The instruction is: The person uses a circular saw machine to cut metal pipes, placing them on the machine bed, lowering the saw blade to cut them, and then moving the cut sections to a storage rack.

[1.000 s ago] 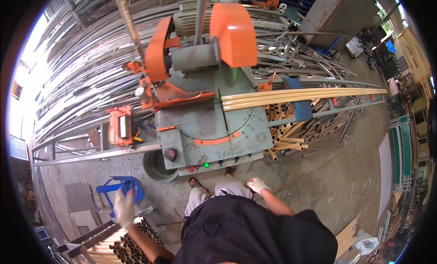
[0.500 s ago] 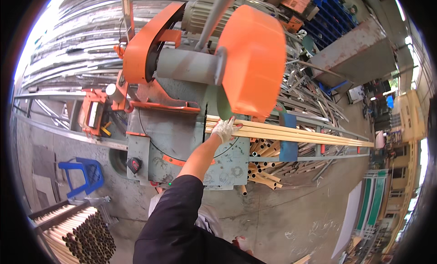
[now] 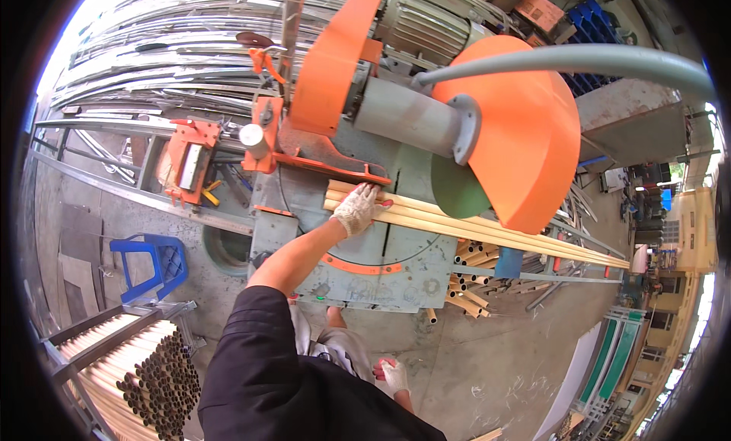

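Note:
Wearing a pale glove with red fingertips, my left hand (image 3: 358,210) lies over several long tan tubes (image 3: 457,226), its fingers wrapped across them near their left ends. The tubes rest on the grey table (image 3: 350,245) of a cut-off saw and cross its dark slot. An orange fence (image 3: 335,167) stands just behind their ends. To the right of the hand, apart from it, hangs the saw's round blade (image 3: 457,188), partly covered by an orange guard (image 3: 525,129). My right hand (image 3: 393,374), also gloved, is low near my legs with curled fingers; its palm is hidden.
The saw's grey handle bar (image 3: 579,58) reaches far right. Below the tubes lies a pile of cut tubes (image 3: 470,289). A blue stool (image 3: 156,266) and a rack of stacked tubes (image 3: 145,372) stand at left. Long metal stock (image 3: 152,60) fills the back.
The tubes have slid left with my left hand, their ends passing the slot. The saw head and blade have lifted away, and the handle bar has swung right. My right hand shows more fully.

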Demonstrator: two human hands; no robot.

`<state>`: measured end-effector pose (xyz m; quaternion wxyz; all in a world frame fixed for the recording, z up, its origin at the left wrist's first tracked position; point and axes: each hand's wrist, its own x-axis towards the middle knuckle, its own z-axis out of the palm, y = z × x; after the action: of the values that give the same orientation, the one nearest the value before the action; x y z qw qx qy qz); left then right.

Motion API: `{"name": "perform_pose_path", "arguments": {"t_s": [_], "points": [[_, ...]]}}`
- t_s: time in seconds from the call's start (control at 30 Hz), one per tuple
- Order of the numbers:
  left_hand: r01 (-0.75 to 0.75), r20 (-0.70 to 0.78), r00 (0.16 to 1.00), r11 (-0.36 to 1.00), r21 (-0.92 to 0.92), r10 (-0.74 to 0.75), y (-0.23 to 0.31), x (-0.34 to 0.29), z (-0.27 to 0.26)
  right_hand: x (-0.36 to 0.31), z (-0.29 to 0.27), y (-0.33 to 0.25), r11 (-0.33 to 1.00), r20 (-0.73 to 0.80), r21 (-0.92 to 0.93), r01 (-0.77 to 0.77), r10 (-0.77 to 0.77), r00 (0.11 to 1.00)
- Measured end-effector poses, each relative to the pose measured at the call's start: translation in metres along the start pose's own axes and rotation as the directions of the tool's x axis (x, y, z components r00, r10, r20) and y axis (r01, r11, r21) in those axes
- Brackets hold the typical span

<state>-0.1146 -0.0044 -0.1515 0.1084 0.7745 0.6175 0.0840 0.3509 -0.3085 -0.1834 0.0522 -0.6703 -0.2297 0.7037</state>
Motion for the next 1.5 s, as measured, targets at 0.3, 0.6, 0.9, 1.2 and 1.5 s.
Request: {"name": "perform_pose_path", "arguments": {"t_s": [0.3, 0.6, 0.9, 1.2, 1.5], "points": [[0.16, 0.048, 0.986, 0.986, -0.051, -0.158, -0.142, -0.131, -0.062, 0.026, 0.075, -0.032, 0.95, -0.009, -0.313, -0.012, 0.009, 1.0], [0.423, -0.008, 0.899, 0.862, 0.278, -0.439, -0.209, -0.188, -0.087, 0.053, 0.093, -0.044, 0.862, -0.001, -0.506, -0.026, 0.029, 1.0], [0.411, 0.141, 0.893, 0.903, 0.126, -0.427, -0.24, -0.208, -0.103, 0.057, 0.146, -0.089, 0.818, 0.039, -0.575, 0.027, -0.005, 0.999], [0.307, 0.059, 0.95, 0.952, 0.013, -0.307, -0.26, -0.202, -0.105, 0.08, 0.168, -0.12, 0.747, -0.248, -0.63, 0.212, -0.452, 0.857], [0.337, 0.13, 0.932, 0.941, 0.029, -0.338, -0.26, -0.199, -0.108, 0.09, 0.156, -0.13, 0.511, -0.211, -0.859, -0.022, -0.314, 0.926]]}}
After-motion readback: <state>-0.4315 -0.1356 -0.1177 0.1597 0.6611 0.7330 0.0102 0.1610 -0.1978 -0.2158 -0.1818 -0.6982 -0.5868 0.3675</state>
